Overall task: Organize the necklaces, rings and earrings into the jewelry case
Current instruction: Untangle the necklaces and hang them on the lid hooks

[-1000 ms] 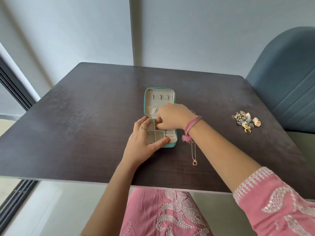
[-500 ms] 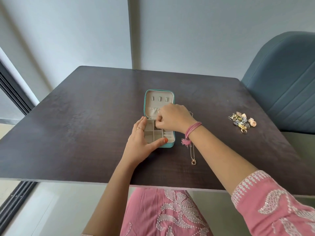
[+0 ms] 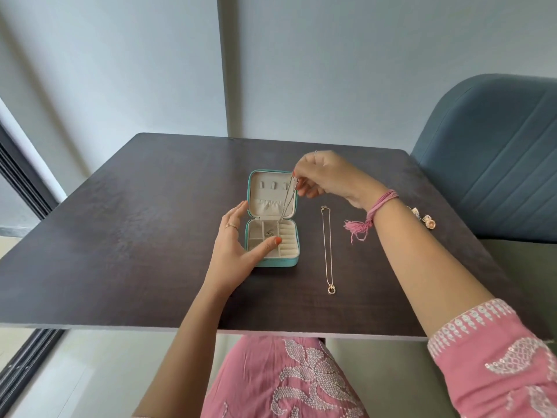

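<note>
A small teal jewelry case (image 3: 294, 260) lies open in the middle of the dark table, its lid upright with three hooks and a pocket. My right hand (image 3: 327, 176) is raised beside the lid and pinches a thin silver necklace (image 3: 286, 200). The chain hangs down into a tray compartment, where its pendant rests. My left hand (image 3: 238, 248) rests against the case's left side, fingers straight, thumb lying over the front compartments. A gold necklace (image 3: 327, 251) with a ring pendant lies stretched out on the table right of the case.
A small heap of earrings and rings (image 3: 426, 220) lies on the table's right side, partly hidden by my right forearm. A blue upholstered chair (image 3: 494, 152) stands at the right. The table's near edge (image 3: 211, 328) is just above my lap. A wall lies behind.
My right hand has risen from over the tray to beside the lid, drawing the silver chain up taut. The gold necklace, formerly under my wrist, now shows in full. My left hand stays put.
</note>
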### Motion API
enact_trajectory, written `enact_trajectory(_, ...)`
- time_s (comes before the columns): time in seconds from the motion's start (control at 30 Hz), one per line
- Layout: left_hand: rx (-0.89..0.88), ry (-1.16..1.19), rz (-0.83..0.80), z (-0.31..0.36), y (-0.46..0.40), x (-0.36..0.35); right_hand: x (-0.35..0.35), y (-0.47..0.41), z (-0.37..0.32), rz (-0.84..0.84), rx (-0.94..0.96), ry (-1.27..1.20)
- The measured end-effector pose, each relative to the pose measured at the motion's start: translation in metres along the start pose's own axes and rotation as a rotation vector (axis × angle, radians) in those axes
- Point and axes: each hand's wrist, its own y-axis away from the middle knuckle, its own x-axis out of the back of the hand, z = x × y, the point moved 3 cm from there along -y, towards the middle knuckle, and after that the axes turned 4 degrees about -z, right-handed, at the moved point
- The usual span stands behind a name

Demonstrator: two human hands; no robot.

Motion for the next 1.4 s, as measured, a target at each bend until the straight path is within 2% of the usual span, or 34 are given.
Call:
enact_trajectory(0.23, -0.083, 0.171, -0.009, 0.042, -0.024, 0.011, 0.019, 0.012, -0.015, -0.012, 0.086, -0.075)
enact_trajectory(0.5, -0.167, 0.449, -0.13, 0.114, -0.041, 0.007, 0.034, 0.025, -0.043, -0.027, 0.182, -0.026)
enact_trajectory(0.87, -0.185, 0.471, -0.047, 0.154, -0.059, 0.014, 0.059, 0.044, -0.06, 0.007, 0.266, -0.225)
enact_trajectory(1.27, -0.224, 0.489, 0.067, 0.176, -0.062, 0.01, 0.077, 0.059, -0.07, 0.115, 0.299, -0.128)
enact_trajectory(1.4, -0.208, 0.524, -0.013, 0.174, -0.062, 0.003, 0.083, 0.062, -0.069, 0.129, 0.281, -0.09)
